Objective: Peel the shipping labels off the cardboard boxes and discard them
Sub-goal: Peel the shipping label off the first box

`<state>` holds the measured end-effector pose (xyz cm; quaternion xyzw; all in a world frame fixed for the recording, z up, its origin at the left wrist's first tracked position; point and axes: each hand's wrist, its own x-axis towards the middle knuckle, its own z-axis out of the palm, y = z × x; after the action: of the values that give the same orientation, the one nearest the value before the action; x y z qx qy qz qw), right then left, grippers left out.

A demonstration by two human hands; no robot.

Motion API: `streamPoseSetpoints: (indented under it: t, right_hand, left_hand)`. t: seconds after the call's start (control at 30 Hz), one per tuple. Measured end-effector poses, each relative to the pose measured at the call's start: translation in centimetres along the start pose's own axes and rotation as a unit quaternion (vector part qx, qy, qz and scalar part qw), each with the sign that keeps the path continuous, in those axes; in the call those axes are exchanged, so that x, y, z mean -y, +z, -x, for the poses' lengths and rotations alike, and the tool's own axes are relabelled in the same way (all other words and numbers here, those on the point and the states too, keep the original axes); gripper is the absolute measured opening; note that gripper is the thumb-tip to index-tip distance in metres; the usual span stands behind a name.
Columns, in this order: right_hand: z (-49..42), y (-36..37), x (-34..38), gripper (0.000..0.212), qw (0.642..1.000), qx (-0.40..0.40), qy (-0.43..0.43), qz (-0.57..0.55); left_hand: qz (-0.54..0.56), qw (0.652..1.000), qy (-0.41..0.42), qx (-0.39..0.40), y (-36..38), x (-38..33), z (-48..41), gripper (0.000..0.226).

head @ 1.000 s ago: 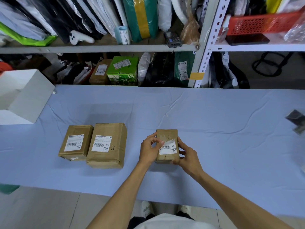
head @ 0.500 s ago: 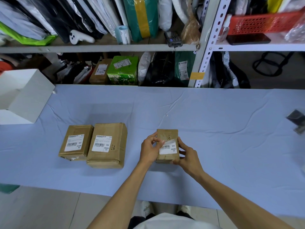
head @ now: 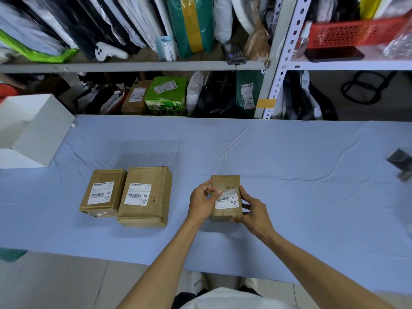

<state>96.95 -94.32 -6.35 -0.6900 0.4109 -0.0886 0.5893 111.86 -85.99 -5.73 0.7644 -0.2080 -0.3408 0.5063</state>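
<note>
A small cardboard box point(head: 225, 182) sits on the blue table cloth point(head: 289, 175) between my hands. Its white shipping label point(head: 229, 200) is lifted at the top left corner, and the upper part of the box shows bare cardboard. My left hand point(head: 201, 202) pinches that lifted corner with thumb and fingertip. My right hand point(head: 253, 208) grips the box's right side and near corner. Two more cardboard boxes lie to the left, a smaller one point(head: 103, 192) and a larger one point(head: 145, 196), each with a full label on top.
A white open box point(head: 38, 132) stands at the table's far left. A dark object point(head: 401, 161) lies at the right edge. Behind the table, metal shelving point(head: 276, 63) holds parcels, bags and a red basket point(head: 354, 32).
My left fingers have drawn the label's top left corner a little further down the small box. The right hand and the other boxes stay put.
</note>
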Motion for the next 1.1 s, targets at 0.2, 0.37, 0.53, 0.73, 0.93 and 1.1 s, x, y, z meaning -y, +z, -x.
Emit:
streamPoseSetpoints:
  t: [0.2, 0.37, 0.53, 0.73, 0.93, 1.1]
  right_hand:
    - [-0.10, 0.06, -0.04, 0.097, 1.000, 0.001, -0.004, 0.008]
    - [-0.07, -0.08, -0.17, 0.098, 1.000, 0.003, -0.005, 0.006]
    - [-0.08, -0.10, -0.11, 0.097, 1.000, 0.004, -0.006, 0.012]
    - [-0.05, -0.18, 0.05, 0.097, 1.000, 0.006, -0.005, 0.016]
    - [-0.13, -0.14, 0.15, 0.098, 1.000, 0.008, -0.008, 0.018]
    - [0.13, -0.14, 0.31, 0.095, 1.000, 0.007, -0.007, 0.000]
  left_hand:
    - [0.003, 1.000, -0.002, -0.002, -0.06, -0.01, 0.19, 0.015]
    - [-0.002, 1.000, 0.003, -0.001, 0.01, -0.18, 0.55, 0.016]
    - [0.004, 1.000, 0.004, -0.002, -0.07, 0.04, 0.48, 0.016]
    - [0.017, 1.000, 0.002, 0.000, -0.03, -0.24, 0.60, 0.013]
    - [0.020, 1.000, 0.001, 0.005, -0.13, -0.19, 0.40, 0.013]
    - [0.041, 0.999, 0.003, 0.009, -0.12, 0.18, 0.26, 0.014]
